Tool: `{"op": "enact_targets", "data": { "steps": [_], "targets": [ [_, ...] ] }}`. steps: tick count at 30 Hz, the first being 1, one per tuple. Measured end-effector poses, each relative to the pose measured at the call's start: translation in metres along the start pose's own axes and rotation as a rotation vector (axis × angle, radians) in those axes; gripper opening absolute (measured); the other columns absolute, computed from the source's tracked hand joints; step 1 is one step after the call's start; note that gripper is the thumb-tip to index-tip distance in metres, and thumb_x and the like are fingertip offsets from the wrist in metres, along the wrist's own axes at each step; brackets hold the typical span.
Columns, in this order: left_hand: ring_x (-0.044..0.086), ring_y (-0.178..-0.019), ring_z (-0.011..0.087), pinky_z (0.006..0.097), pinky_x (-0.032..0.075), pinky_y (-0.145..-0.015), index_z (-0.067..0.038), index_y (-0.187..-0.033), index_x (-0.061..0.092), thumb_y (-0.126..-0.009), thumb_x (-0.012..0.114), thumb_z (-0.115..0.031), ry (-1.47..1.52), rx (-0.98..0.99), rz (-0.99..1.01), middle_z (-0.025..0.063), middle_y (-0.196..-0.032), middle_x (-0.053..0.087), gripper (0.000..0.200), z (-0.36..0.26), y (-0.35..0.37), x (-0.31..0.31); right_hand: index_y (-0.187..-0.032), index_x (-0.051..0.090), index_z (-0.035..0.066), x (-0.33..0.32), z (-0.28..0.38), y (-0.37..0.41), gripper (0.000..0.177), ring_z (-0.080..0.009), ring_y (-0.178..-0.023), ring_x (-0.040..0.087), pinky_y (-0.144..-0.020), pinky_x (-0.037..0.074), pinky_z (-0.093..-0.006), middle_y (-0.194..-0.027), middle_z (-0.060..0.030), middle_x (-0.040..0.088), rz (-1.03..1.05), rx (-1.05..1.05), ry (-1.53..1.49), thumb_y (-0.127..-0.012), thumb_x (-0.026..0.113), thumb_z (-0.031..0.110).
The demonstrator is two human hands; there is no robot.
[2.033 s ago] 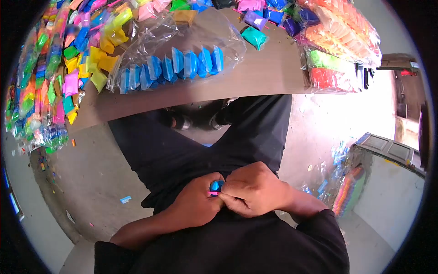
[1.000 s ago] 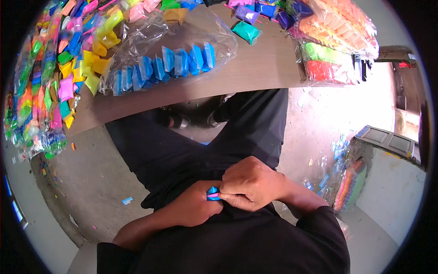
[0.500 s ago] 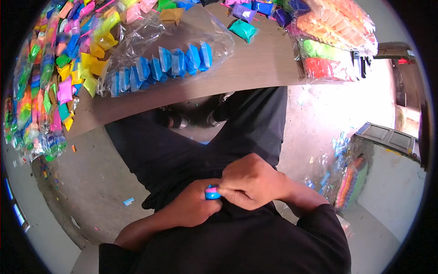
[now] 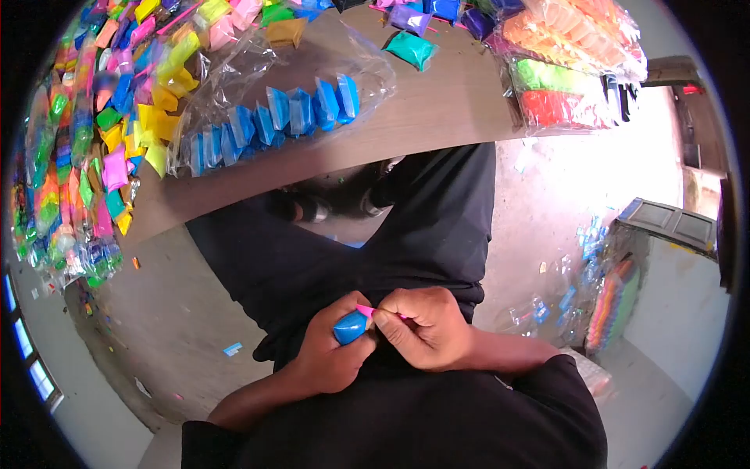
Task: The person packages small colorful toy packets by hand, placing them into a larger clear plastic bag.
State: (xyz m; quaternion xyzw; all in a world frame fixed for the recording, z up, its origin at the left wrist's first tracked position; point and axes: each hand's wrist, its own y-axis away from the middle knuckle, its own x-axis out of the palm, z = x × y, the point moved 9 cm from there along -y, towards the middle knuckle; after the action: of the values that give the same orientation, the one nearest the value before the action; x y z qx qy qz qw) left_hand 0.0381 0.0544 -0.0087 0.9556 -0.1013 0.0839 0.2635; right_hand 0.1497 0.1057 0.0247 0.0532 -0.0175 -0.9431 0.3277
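Observation:
Close to my lap, my left hand (image 4: 333, 348) is wrapped round a small blue packet (image 4: 350, 328), whose rounded end shows between thumb and fingers. My right hand (image 4: 426, 328) pinches a thin pink strip (image 4: 366, 311) just beside it, and the two hands nearly touch. Part of the strip shows again past my right fingertips. Up on the table (image 4: 453, 109), a row of several blue packets (image 4: 301, 112) stands on a clear plastic bag (image 4: 371, 66).
Many colourful packets (image 4: 116, 168) are heaped at the table's left. Bagged orange, green and red pieces (image 4: 558, 105) lie at its right. A teal packet (image 4: 412, 50) is near the back. Scraps and a multicoloured stack (image 4: 611, 305) are on the floor at right.
My right hand has turned and lowered slightly. The blue packet shows more in my left hand, and the pink strip now extends between both hands. The view has shifted slightly.

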Motion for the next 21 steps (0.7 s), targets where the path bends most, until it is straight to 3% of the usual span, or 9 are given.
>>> {"op": "enact_targets", "data": {
  "steps": [3,4,11,14,16,21],
  "targets": [
    [0.048,-0.069,0.0056,0.0270,0.039,-0.059,-0.004,-0.091,0.052,-0.086,0.060,0.004,-0.173,0.108,-0.037,0.0004,-0.073,0.049,0.013,-0.010,0.001,-0.002,-0.087,0.065,0.000,0.008,0.001,0.002,0.011,-0.0233,-0.062,0.068,-0.057,0.051,-0.0323,-0.075,-0.0118,0.068,-0.007,0.009,0.002,-0.097,0.063,0.002],
    [0.048,-0.069,0.0056,0.0270,0.039,-0.059,-0.004,-0.091,0.052,-0.086,0.060,0.004,-0.176,0.107,-0.035,0.0004,-0.073,0.049,0.013,-0.009,0.001,-0.003,-0.089,0.065,0.001,0.009,0.008,0.003,0.008,-0.0332,-0.066,0.066,-0.059,0.051,-0.0404,-0.074,-0.0141,0.064,0.000,-0.047,-0.018,-0.095,0.065,0.007],
    [0.047,-0.067,0.0051,0.0263,0.039,-0.057,-0.004,-0.092,0.052,-0.090,0.064,0.001,-0.135,0.127,-0.032,0.0009,-0.074,0.050,0.014,-0.006,0.000,-0.002,-0.088,0.065,0.002,0.007,0.011,0.002,0.006,-0.0339,-0.066,0.066,-0.059,0.052,-0.0414,-0.073,-0.0143,0.064,-0.018,-0.070,0.049,-0.093,0.066,0.006],
    [0.047,-0.066,0.0052,0.0261,0.039,-0.057,-0.004,-0.092,0.052,-0.089,0.063,0.002,-0.125,0.179,-0.018,0.0010,-0.075,0.050,0.013,-0.008,0.002,-0.003,-0.082,0.064,0.002,0.013,0.022,0.004,0.010,-0.0281,-0.055,0.061,-0.050,0.046,-0.0370,-0.068,-0.0117,0.062,0.042,-0.208,0.083,-0.092,0.068,0.002],
    [0.047,-0.066,0.0053,0.0261,0.039,-0.057,-0.004,-0.092,0.051,-0.089,0.063,0.003,-0.133,0.183,-0.013,0.0010,-0.075,0.050,0.014,-0.008,0.003,-0.002,-0.080,0.064,0.002,0.006,0.015,0.004,0.011,-0.0284,-0.054,0.060,-0.049,0.045,-0.0378,-0.066,-0.0113,0.060,-0.079,-0.170,0.071,-0.090,0.069,0.001],
    [0.048,-0.069,0.0056,0.0269,0.040,-0.059,-0.004,-0.091,0.051,-0.087,0.064,0.003,-0.094,0.067,-0.026,0.0011,-0.076,0.051,0.015,-0.003,0.003,-0.003,-0.081,0.061,0.003,0.009,0.014,0.005,0.012,-0.0347,-0.060,0.063,-0.054,0.049,-0.0434,-0.068,-0.0148,0.059,-0.034,-0.120,0.061,-0.091,0.068,0.007]
  ]
}}
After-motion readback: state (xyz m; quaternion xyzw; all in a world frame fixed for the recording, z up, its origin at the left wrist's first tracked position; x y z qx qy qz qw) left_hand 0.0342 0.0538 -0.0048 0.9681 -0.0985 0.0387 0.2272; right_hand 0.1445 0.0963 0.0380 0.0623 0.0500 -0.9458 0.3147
